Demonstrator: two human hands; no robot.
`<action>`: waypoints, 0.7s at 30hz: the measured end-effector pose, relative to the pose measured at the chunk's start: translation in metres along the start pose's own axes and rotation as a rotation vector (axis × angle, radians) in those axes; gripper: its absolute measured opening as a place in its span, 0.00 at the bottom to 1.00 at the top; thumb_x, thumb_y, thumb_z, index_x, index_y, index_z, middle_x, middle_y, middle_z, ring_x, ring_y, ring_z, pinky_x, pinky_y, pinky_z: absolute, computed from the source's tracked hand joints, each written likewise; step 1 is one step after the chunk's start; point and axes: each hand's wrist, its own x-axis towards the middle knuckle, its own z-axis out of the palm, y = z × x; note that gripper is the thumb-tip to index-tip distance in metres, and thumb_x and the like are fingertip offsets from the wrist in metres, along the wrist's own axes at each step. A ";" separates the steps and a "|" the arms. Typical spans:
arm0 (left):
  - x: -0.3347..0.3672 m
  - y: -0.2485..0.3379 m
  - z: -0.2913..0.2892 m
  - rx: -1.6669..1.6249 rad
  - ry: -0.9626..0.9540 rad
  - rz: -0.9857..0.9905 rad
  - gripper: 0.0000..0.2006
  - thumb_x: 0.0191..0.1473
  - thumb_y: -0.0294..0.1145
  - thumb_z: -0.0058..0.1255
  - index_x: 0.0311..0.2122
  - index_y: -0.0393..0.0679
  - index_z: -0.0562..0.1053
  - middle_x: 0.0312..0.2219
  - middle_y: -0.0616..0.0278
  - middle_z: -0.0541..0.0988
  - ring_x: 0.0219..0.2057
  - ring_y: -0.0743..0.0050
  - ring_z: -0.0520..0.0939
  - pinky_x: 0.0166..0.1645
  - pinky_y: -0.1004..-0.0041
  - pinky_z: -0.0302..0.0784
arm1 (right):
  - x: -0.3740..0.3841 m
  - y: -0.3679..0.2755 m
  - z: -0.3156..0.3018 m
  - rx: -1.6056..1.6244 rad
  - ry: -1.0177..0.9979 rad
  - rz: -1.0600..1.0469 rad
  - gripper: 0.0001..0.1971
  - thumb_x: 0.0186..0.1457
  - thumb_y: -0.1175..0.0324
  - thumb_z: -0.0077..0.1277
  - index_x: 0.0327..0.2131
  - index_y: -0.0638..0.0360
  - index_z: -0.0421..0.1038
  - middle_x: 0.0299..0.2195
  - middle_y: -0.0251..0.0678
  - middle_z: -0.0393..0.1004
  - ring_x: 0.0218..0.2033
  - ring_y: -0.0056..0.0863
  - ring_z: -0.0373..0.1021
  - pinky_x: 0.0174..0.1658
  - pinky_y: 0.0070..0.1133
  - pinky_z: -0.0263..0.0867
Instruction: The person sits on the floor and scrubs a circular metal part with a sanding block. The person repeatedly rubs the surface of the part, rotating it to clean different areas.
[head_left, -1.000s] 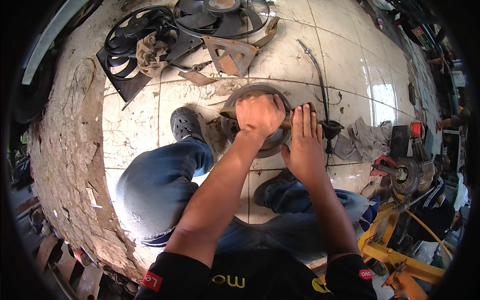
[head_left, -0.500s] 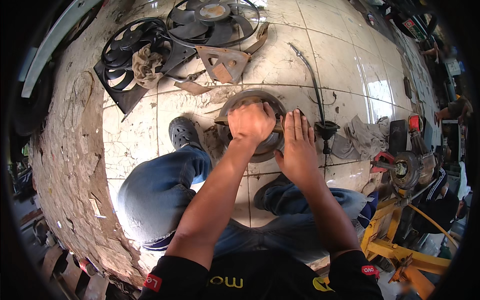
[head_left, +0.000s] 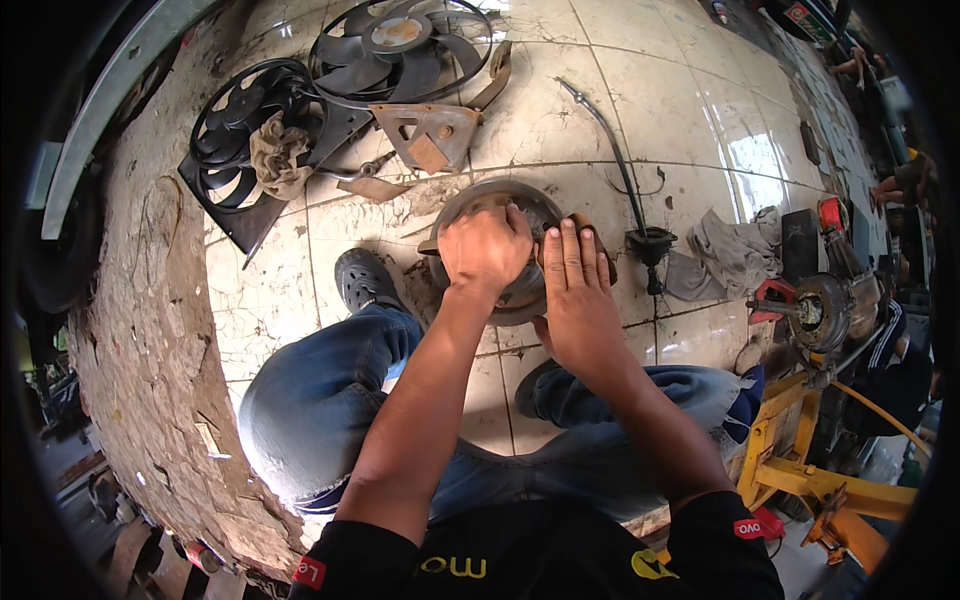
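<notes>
A round metal brake disc (head_left: 470, 205) lies on the tiled floor between my feet. My left hand (head_left: 484, 250) is curled into a fist on top of the disc's middle; what it grips is hidden under the fingers. My right hand (head_left: 575, 290) lies flat with fingers together on the disc's right side, over a brown curved piece (head_left: 600, 245) that shows past the fingertips. My knees in blue jeans (head_left: 320, 390) frame the disc from below.
Two black radiator fans (head_left: 300, 110) in a shroud with a rag lie at the back left. A rusty bracket (head_left: 435, 135) sits behind the disc. A bent rod with a rubber boot (head_left: 650, 240), a grey cloth (head_left: 730, 250), a wheel hub (head_left: 820, 310) and a yellow frame (head_left: 800, 470) stand right. Another person crouches at the far right.
Both hands stayed on the disc. My right hand slid slightly left toward my left hand, and the view shifted so the disc sits lower and nearer the middle.
</notes>
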 end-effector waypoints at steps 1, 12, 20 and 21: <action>0.000 0.003 -0.003 0.000 -0.017 -0.005 0.24 0.61 0.44 0.36 0.28 0.41 0.82 0.30 0.48 0.83 0.36 0.48 0.84 0.47 0.58 0.76 | 0.002 0.002 0.000 0.013 0.009 -0.008 0.37 0.54 0.74 0.44 0.68 0.67 0.46 0.69 0.51 0.45 0.70 0.52 0.44 0.69 0.45 0.43; 0.001 0.005 -0.005 0.001 -0.030 -0.024 0.23 0.61 0.47 0.37 0.37 0.42 0.82 0.35 0.41 0.82 0.40 0.38 0.83 0.51 0.54 0.76 | 0.007 0.009 0.002 0.063 0.083 -0.013 0.33 0.57 0.73 0.40 0.67 0.67 0.49 0.69 0.51 0.47 0.70 0.52 0.44 0.69 0.46 0.43; -0.002 -0.006 0.006 0.031 0.033 0.003 0.25 0.61 0.48 0.37 0.33 0.39 0.82 0.31 0.39 0.82 0.37 0.37 0.83 0.48 0.52 0.77 | 0.014 0.012 0.000 0.178 0.065 0.036 0.46 0.46 0.70 0.59 0.67 0.65 0.47 0.67 0.52 0.50 0.70 0.53 0.43 0.68 0.49 0.43; -0.001 -0.007 0.004 0.028 0.044 0.006 0.25 0.61 0.48 0.36 0.33 0.39 0.82 0.31 0.39 0.82 0.37 0.38 0.83 0.48 0.52 0.77 | 0.010 0.008 0.002 0.141 0.095 0.006 0.49 0.44 0.68 0.61 0.68 0.64 0.46 0.68 0.52 0.49 0.70 0.54 0.43 0.68 0.49 0.43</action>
